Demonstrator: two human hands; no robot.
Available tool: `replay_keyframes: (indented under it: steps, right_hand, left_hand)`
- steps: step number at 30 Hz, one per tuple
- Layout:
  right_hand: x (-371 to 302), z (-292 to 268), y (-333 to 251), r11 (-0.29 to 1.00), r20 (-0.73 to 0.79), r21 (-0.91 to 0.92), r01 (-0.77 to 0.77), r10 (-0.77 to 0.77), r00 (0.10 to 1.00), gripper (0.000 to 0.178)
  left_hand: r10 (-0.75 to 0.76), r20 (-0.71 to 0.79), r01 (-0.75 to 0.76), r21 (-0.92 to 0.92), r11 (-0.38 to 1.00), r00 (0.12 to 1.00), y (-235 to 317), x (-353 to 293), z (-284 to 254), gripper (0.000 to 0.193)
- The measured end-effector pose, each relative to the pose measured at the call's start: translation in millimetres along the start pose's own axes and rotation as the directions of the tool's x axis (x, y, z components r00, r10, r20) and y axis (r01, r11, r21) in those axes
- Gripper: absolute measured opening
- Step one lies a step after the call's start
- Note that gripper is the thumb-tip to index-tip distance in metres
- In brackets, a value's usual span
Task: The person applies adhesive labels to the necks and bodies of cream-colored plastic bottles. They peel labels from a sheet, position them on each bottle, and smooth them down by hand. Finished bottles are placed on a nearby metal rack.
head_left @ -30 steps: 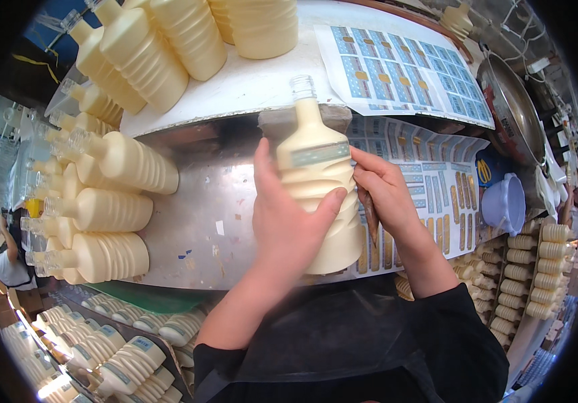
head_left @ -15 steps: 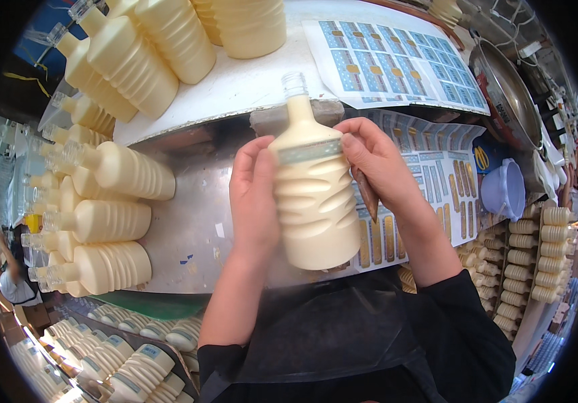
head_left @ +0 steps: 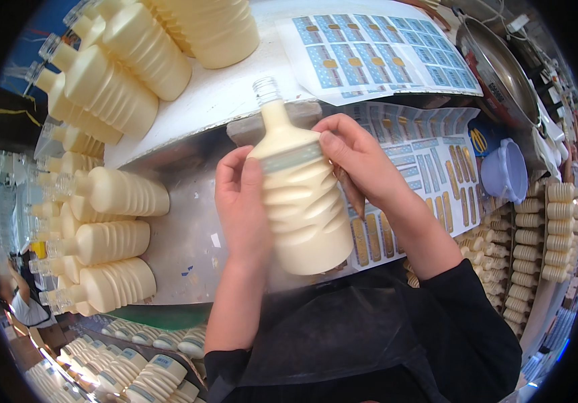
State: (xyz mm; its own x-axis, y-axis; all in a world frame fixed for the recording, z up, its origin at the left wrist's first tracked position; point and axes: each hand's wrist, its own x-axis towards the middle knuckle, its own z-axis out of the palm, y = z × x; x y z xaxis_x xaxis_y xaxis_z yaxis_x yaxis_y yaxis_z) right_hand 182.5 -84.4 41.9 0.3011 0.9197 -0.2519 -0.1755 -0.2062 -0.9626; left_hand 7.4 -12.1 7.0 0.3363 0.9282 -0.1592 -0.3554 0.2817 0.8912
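Clamping a cream, wavy-ribbed bottle with clear threaded neck between left hand and right hand, above the grey metal counter. Touching both ends of a pale blue-green label strip across its shoulder. Also gripping a brown pointed tool right-handed, near a white paper label sheet.

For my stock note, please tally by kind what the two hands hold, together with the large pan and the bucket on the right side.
Held bottle: 1
Brown tool: 1
Pan: 1
Bucket: 1
Total: 4
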Motion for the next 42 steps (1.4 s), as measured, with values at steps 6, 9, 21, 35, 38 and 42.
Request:
replay_keyframes:
  steps: [6, 9, 21, 35, 38, 42]
  right_hand:
    - [12, -1, 20, 0.99, -0.036, -0.028, 0.136, -0.136, 0.99, 0.026]
    - [14, -4, 22, 0.993, 0.007, -0.089, 0.081, -0.08, 0.997, 0.025]
    - [10, -3, 18, 0.996, -0.004, -0.06, 0.067, -0.067, 0.998, 0.026]
    - [11, -3, 16, 0.995, -0.029, -0.044, 0.084, -0.086, 0.996, 0.027]
    - [12, -2, 17, 0.987, -0.032, -0.125, 0.1, -0.104, 0.994, 0.028]
    - [9, -1, 13, 0.958, -0.07, -0.283, 0.047, -0.069, 0.995, 0.042]
  left_hand:
    - [-0.01, 0.016, 0.01, -0.015, 1.0, 1.0, 0, 1, 0, 0.021]
    - [0.01, 0.023, -0.011, 0.01, 1.0, 1.0, -1, 2, 0, 0.021]
    - [0.049, 0.027, -0.049, 0.004, 0.999, 0.998, -6, 4, -4, 0.02]
    - [-0.032, 0.041, 0.035, -0.061, 0.998, 0.999, 1, 2, -1, 0.023]
    - [-0.057, 0.072, 0.066, -0.126, 0.99, 0.996, 3, 4, -3, 0.022]
    - [-0.05, 0.054, 0.054, -0.074, 0.996, 0.997, -4, 7, -2, 0.021]
